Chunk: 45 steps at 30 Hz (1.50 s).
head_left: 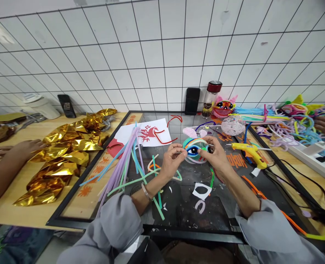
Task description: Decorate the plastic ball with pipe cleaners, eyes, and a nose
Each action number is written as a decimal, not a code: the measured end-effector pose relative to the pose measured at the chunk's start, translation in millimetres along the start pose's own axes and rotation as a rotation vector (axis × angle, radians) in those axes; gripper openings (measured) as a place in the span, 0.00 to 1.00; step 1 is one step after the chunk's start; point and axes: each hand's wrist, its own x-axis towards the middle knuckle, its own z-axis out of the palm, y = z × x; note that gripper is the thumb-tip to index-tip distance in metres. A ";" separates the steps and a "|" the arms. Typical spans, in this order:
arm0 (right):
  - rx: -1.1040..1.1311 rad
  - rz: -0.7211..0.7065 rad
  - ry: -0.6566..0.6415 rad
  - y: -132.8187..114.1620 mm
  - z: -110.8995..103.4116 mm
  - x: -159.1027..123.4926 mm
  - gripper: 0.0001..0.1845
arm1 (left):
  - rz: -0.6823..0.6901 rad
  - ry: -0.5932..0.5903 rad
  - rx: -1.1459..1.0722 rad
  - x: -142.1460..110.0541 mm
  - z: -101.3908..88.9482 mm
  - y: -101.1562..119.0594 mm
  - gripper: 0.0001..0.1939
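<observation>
Over the glass work surface, both hands hold a small pipe-cleaner animal face (197, 148) with striped bands, a big blue-rimmed black eye and pale pink ears. My left hand (173, 158) pinches at the left edge of the blue eye, its wristband showing on the forearm. On the other side my right hand (214, 154) grips the face, thumb in front near a green bit, fingers behind and partly hidden. Just below lie a white paper piece with an oval hole (196, 192) and a curved lilac pipe-cleaner piece (200, 206). Loose pipe cleaners (121, 165) spread by my left forearm.
A yellow glue gun (249, 151) with its cable lies at right, near a white power strip (316, 161). At the back stand a phone (192, 102), a lidded bottle (210, 101) and a finished pink face (224, 107). Gold foil (66, 157) and a co-worker's arm (11, 165) are at left.
</observation>
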 end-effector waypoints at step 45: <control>0.020 -0.002 -0.024 -4.9 -2.4 -0.9 0.25 | -0.214 -0.117 -0.209 13.3 6.7 -8.1 0.35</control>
